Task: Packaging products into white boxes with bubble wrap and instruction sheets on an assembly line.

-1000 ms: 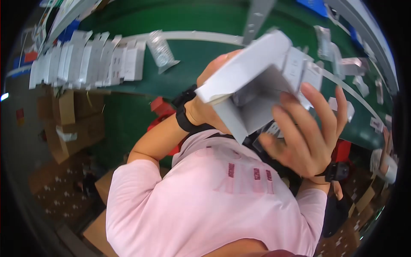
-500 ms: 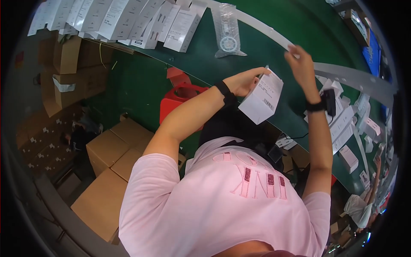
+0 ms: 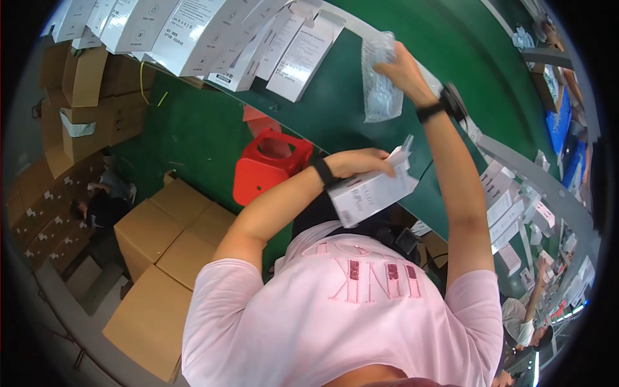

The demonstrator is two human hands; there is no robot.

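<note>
My left hand (image 3: 362, 162) is closed round a white carton (image 3: 371, 198) held at a tilt above the table's near edge. Flaps stick up loose at the carton's far right end. Farther out, my right hand (image 3: 405, 74) grips the upper right side of a bubble-wrapped package (image 3: 380, 97) at the green table (image 3: 342, 116). What lies inside the wrap is blurred, and some of the right fingers are hidden behind it.
White cartons (image 3: 193, 39) stand packed along the table's far left. A red plastic stool (image 3: 258, 174) is left of my left forearm, with brown cardboard boxes (image 3: 161, 271) beyond. More white cartons (image 3: 506, 222) lie on the right; other people work nearby.
My right hand has reached to the bubble-wrapped package and taken hold of it; the package now stands more tilted. The left hand has turned the carton, its flapped end now pointing right.
</note>
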